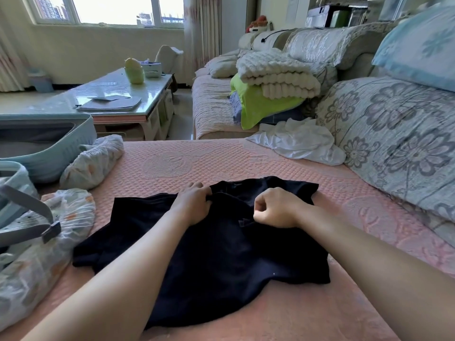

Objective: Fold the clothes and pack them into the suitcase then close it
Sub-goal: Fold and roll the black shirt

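Left hand (194,204) grips bunched fold near far end of black garment (221,262). Right hand (277,209) just beside it, fingers curled on cloth; whether it pinches fabric unclear. Garment lies under both hands on pink quilted cover (246,158), long axis running away from person. Suitcase (49,146) open, far left; left hand nearer. Counts: one black garment, one white garment (302,143), two patterned bundles (93,161), one suitcase.

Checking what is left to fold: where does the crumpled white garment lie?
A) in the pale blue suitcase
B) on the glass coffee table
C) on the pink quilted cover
C: the crumpled white garment lies on the pink quilted cover, beside the floral cushion.
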A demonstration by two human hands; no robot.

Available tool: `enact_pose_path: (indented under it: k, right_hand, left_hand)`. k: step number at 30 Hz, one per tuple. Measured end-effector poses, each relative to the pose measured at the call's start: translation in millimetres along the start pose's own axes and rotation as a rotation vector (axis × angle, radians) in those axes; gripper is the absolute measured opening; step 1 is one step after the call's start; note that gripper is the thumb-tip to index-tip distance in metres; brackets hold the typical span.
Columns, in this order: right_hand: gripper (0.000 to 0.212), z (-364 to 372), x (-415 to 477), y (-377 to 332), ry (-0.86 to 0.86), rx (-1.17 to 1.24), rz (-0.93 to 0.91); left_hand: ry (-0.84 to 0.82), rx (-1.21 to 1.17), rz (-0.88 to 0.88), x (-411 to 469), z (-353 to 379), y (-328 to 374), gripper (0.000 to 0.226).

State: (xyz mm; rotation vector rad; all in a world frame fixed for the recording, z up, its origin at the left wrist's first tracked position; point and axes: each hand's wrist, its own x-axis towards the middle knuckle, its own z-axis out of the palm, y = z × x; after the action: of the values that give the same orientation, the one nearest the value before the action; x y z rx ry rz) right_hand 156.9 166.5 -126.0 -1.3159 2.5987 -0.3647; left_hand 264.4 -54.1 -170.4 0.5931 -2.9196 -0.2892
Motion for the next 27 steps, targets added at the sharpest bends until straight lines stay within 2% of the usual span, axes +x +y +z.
enact_pose_path:
  k: [3,5,8,10,13,15,18,20,22,24,27]
  right_hand:
    - [0.022,3,9,5,0.015,0.263,0.028]
    - [0.034,4,12,8,-0.047,0.284,-0.016]
    - [0.050,5,11,8,-0.292,0.197,-0.044]
    - [0.062,4,8,7,-0.386,0.070,-0.050]
    - [0.068,8,2,5,-0.372,-0.063,-0.104]
    - [0.063,11,-5,5,-0.357,-0.145,-0.122]
    - [0.034,14,-13,5,-0.216,-0.244,-0.210]
    - [0.015,13,-13,5,-0.076,-0.175,-0.219]
    - [0.009,8,-8,7,0.063,0.094,-0.061]
    - [0.012,-1,7,15,0.255,0.315,0.125]
    - [0.022,-13,30,27,0.487,0.439,0.359]
  left_hand:
    - [0.015,-0.105,-0.030,2,-4,4,0.025]
    - [-0.002,-0.124,-0.052,5,-5,5,0.024]
    - [-0.032,-0.091,-0.104,6,-1,5,0.030]
    - [-0.043,-0.006,-0.109,7,4,5,0.035]
    - [-0.009,0.062,-0.083,8,9,6,0.033]
    - [0.009,0.091,-0.065,8,10,7,0.035]
    - [0.037,0.136,-0.035,5,10,8,0.034]
    - [0.095,0.149,-0.017,4,8,8,0.031]
    - [0.168,0.190,-0.012,4,2,6,0.029]
    - [0.226,0.266,-0.048,9,-3,3,0.025]
    - [0.219,0.313,-0.167,20,-8,-3,0.023]
